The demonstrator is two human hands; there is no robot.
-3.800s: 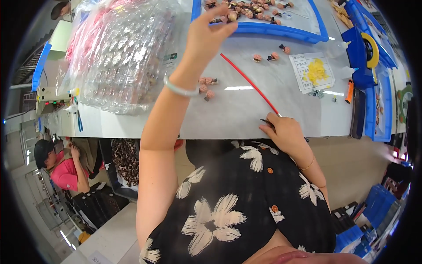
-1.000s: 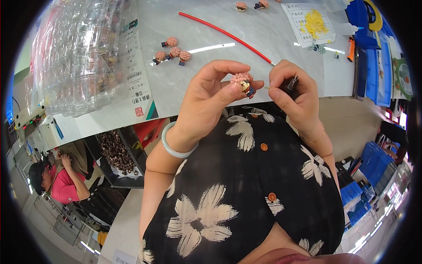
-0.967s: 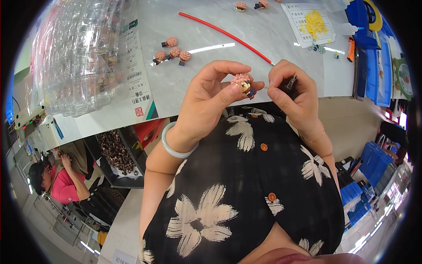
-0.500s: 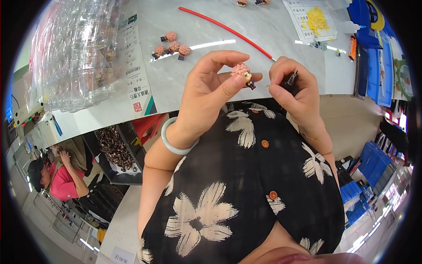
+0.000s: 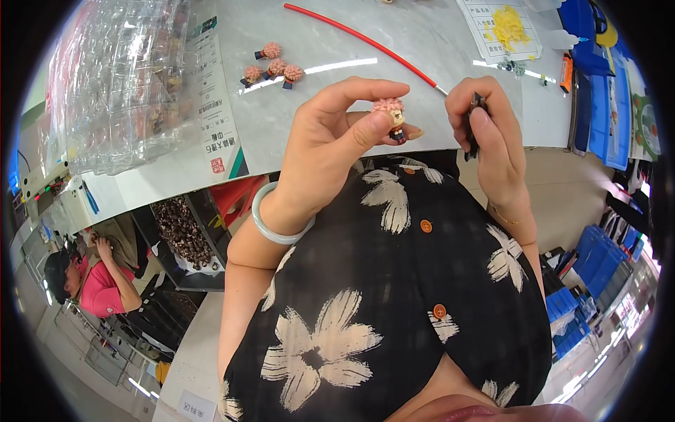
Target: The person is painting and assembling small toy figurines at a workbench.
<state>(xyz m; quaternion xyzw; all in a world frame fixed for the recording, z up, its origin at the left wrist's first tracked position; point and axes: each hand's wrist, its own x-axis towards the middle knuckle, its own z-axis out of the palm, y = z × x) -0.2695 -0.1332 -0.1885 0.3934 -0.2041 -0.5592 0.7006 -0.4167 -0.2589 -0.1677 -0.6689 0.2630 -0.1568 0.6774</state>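
left hand (image 5: 322, 144) pinches the pink-haired figurine (image 5: 396, 121) btwn thumb + fingertips, off the surface, near the table's front edge; that hand is clearly the nearer one. fig sits right of the left palm, left of the right hand (image 5: 493, 130), w/ an open gap on the right-hand side. its long axis runs head far, feet toward the wearer, feet a bit to the right. right hand has fingers curled tight around a black hand tool (image 5: 475, 126), which stands roughly lengthwise to the body, apart from the fig; can't tell how the tool's jaws stand. red stick (image 5: 362, 43) lies on the table (image 5: 411, 24) at a slant, metal end right by the right hand's knuckles, can't tell if touching. surface = grey marbled top; four more figurines (image 5: 275, 68) clustered up left, clear plastic packaging (image 5: 130, 84) piled far left, paper sheet (image 5: 485, 28) w/ yellow bits (image 5: 510, 28) upper right, orange tool (image 5: 566, 72) beyond, blue tray (image 5: 608, 116) at far right. rm: black bin (image 5: 200, 281) of small brown pcs (image 5: 181, 228) below table level on the left, co-worker in pink top (image 5: 105, 292) + dark cap past it, blue crates (image 5: 596, 254) on the right-side floor area, bg blurry.
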